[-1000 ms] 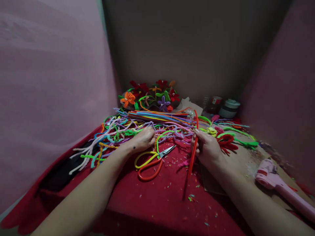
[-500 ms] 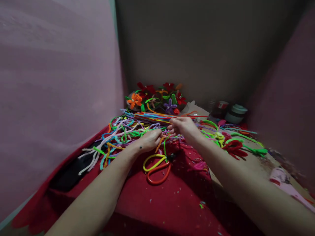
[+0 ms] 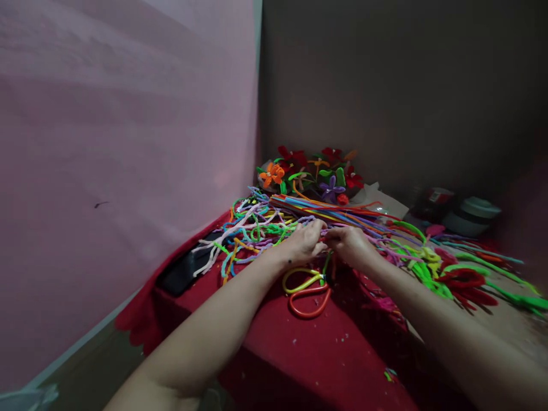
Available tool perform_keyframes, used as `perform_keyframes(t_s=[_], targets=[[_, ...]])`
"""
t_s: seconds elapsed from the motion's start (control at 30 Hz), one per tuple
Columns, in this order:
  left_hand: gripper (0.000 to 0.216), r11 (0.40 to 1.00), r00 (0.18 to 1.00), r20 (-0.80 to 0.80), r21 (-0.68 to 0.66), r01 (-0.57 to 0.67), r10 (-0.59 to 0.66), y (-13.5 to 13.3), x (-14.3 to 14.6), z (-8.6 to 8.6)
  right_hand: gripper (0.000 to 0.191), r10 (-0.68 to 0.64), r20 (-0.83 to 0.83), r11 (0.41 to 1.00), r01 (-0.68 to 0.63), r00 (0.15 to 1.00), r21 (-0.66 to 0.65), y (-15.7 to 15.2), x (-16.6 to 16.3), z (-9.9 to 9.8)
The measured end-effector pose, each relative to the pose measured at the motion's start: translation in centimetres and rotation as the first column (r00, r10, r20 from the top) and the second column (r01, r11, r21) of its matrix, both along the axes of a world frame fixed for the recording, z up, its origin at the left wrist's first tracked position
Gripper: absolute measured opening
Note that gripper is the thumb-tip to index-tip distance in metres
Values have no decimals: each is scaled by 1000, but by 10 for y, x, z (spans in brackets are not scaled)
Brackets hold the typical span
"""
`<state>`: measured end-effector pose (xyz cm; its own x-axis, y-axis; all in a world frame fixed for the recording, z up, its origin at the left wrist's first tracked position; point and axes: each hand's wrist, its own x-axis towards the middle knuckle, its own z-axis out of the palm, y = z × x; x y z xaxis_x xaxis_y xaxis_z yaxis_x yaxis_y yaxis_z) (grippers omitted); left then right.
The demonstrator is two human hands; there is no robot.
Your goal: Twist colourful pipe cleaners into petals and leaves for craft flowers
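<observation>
My left hand (image 3: 306,240) and my right hand (image 3: 350,246) meet over the near edge of a heap of pipe cleaners, fingertips pinched almost together. A small red piece of pipe cleaner (image 3: 326,241) shows between them; the fingers cover most of it. Just below lies a pair of scissors with one yellow and one red loop handle (image 3: 309,314), its blades mostly hidden in shadow. Loose, bent pipe cleaners (image 3: 252,231) in many colours spread left of my hands. Behind them rests a bundle of straight pipe cleaners (image 3: 317,206).
Pipe-cleaner flowers (image 3: 331,188) stand at the back against the dark wall. A lidded cup (image 3: 473,217) is at the back right. Green and red pipe-cleaner pieces (image 3: 464,285) lie right, and a black flat object (image 3: 180,274) left. Scraps dot the red cloth (image 3: 295,359).
My right hand has come down from the straight bundle to my left hand, and their fingertips now nearly meet. The view has turned left, so everything appears farther right.
</observation>
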<state>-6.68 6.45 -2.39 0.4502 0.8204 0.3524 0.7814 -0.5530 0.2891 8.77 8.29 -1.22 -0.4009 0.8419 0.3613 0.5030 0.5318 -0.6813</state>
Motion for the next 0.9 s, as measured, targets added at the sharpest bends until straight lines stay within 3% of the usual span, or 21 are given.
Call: perform_keyframes(t_s=[0.07, 0.17, 0.23, 0.3, 0.37, 0.43, 0.53, 0.67, 0.73, 0.8, 0.9], targets=[[20, 999, 1000, -27, -35, 2, -3, 6, -5, -5, 10, -71, -82, 997, 68, 994, -39, -1, 6, 6], [14, 996, 999, -46, -83, -28, 24, 15, -9, -12, 4, -160, -349, 985, 126, 923, -119, -6, 17, 27], [18, 994, 998, -46, -100, -45, 41, 18, -9, -15, 2, -214, -600, 976, 141, 771, -166, -12, 26, 47], [16, 993, 998, -49, -108, -51, 45, 17, -8, -15, 5, -184, -781, 982, 78, 597, -172, -18, 36, 69], [13, 993, 998, -54, -111, -49, 44, 15, -5, -15, 5, -183, -885, 983, 50, 429, -179, -24, 43, 86], [11, 993, 998, -49, -110, -47, 42, 12, -4, -14, 10, -203, -925, 979, 46, 320, -199, -28, 49, 96], [12, 995, 999, 1, -86, -54, 54, 6, -1, -10, 12, -280, -918, 954, -29, 281, -299, -33, 50, 91], [29, 998, 980, 197, -58, -26, 37, -11, 14, 7, 13, -370, -867, 880, -172, 334, -442, -43, 44, 63], [42, 955, 811, 584, -221, 197, -33, -25, 26, 18, 11, -403, -849, 842, -223, 343, -490, -49, 39, 47], [47, 848, 604, 795, -283, 448, -54, -38, 36, 27, 10, -430, -843, 813, -267, 324, -517, -54, 33, 34], [32, 821, 378, 924, -256, 511, 53, -46, 44, 32, 10, -455, -839, 786, -308, 299, -536, -57, 27, 19]])
